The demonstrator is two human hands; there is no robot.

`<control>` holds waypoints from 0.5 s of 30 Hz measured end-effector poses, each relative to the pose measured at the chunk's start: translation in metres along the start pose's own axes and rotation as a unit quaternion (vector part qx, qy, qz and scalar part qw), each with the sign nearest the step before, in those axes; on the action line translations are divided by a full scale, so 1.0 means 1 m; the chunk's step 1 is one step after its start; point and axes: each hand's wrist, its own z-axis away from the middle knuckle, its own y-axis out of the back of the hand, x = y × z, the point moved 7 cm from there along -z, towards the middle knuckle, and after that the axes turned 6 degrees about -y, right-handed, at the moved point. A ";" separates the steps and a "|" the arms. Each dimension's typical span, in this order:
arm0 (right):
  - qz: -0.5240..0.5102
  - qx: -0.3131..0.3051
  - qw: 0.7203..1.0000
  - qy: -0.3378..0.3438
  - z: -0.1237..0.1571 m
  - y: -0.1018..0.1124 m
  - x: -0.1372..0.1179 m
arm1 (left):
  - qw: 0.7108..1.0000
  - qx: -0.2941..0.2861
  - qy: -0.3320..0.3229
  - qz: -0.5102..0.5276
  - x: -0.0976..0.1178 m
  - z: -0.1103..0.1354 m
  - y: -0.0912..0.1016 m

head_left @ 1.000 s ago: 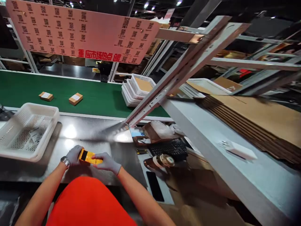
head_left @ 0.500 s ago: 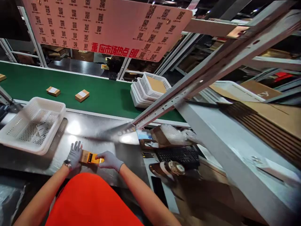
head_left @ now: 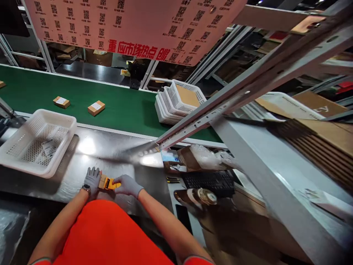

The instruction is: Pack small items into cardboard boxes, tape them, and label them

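Note:
My left hand (head_left: 92, 180), in a grey glove with bare fingertips showing at the thumb side, lies against the left end of a small brown cardboard box (head_left: 102, 181). Its fingers are stretched out along the steel table (head_left: 149, 176). My right hand (head_left: 128, 184), gloved too, is closed around a yellow-orange tape dispenser (head_left: 110, 183) with a dark strip at its front. The dispenser sits on the right part of the box and covers it. Whether tape is stuck to the box cannot be made out.
A white basket (head_left: 72, 123) with small labelled packets stands on the left. Behind runs a green conveyor (head_left: 127, 106) with small labelled boxes (head_left: 96, 107) and stacked white baskets (head_left: 168, 117). A slanted metal post (head_left: 190, 127), keyboard (head_left: 209, 182), bottle (head_left: 194, 196) and phone (head_left: 183, 218) are on the right.
The view has shifted slightly. My hands, the box and the dispenser sit a little farther right along the table. The grip on the dispenser looks unchanged.

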 end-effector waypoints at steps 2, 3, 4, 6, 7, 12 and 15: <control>-0.022 -0.019 0.999 -0.035 -0.013 0.002 -0.007 | 1.000 0.008 0.000 -0.013 0.001 0.000 0.001; -0.023 -0.028 0.998 -0.056 -0.017 0.005 -0.007 | 1.000 0.013 0.001 -0.018 0.001 0.000 0.002; -0.012 -0.035 0.996 -0.077 -0.018 0.011 -0.006 | 1.000 0.021 0.003 -0.021 0.000 0.000 0.003; 0.048 -0.034 0.991 -0.120 -0.013 0.029 0.004 | 0.999 0.047 0.018 -0.019 -0.004 -0.001 0.007; 0.083 -0.023 0.987 -0.139 -0.007 0.040 0.012 | 0.997 0.065 0.026 -0.015 -0.007 -0.001 0.009; 0.135 0.123 0.956 -0.229 0.029 0.079 0.058 | 0.983 0.171 0.044 0.056 -0.020 0.000 0.019; 0.088 0.172 0.941 -0.279 0.040 0.070 0.077 | 0.961 0.256 0.030 0.102 -0.020 0.001 0.030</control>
